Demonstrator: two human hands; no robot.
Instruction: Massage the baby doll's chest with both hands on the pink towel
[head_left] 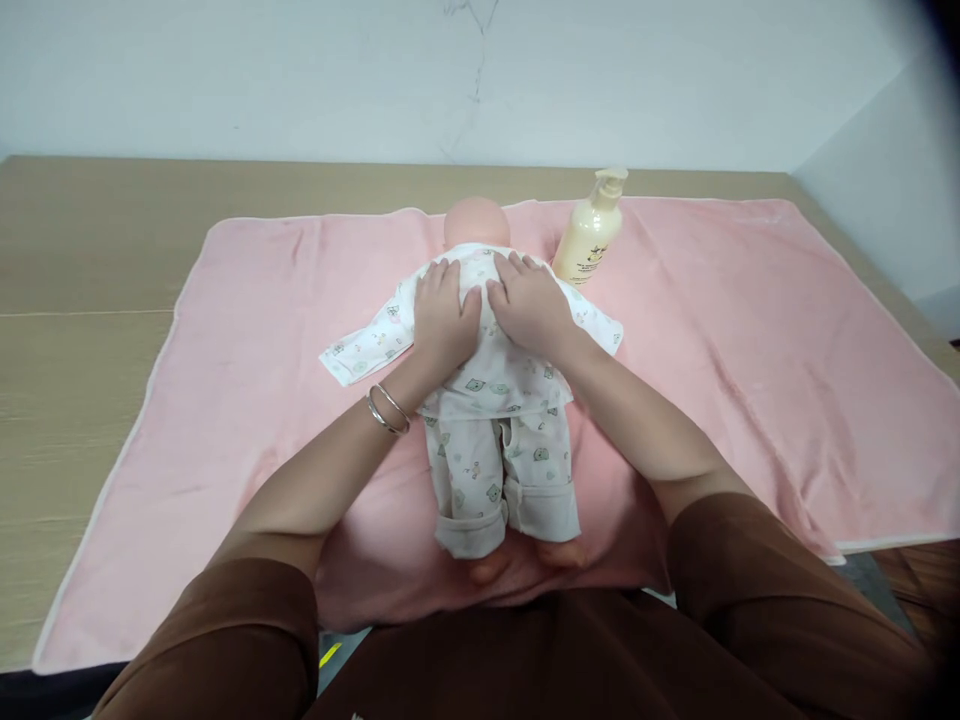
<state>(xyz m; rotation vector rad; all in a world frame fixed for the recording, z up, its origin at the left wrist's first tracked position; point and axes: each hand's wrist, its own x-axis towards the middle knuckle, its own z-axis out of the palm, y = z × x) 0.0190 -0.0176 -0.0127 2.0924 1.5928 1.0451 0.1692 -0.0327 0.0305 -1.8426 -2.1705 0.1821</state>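
Note:
A baby doll lies face down, its bald head pointing away from me and its feet toward me. It wears a white printed top and matching trousers with turned-up cuffs. My left hand rests flat on the left side of the doll's upper back, fingers pointing toward the head. On the right side of the back lies my right hand, also flat, its thumb close to the left thumb. Both hands are open and grip nothing. The doll's sleeves spread out to either side.
Beneath the doll a pink blanket covers much of the wooden table. A cream-coloured pump bottle stands tilted-looking beside the doll's head on the right. Behind the table rises a pale wall with a crack.

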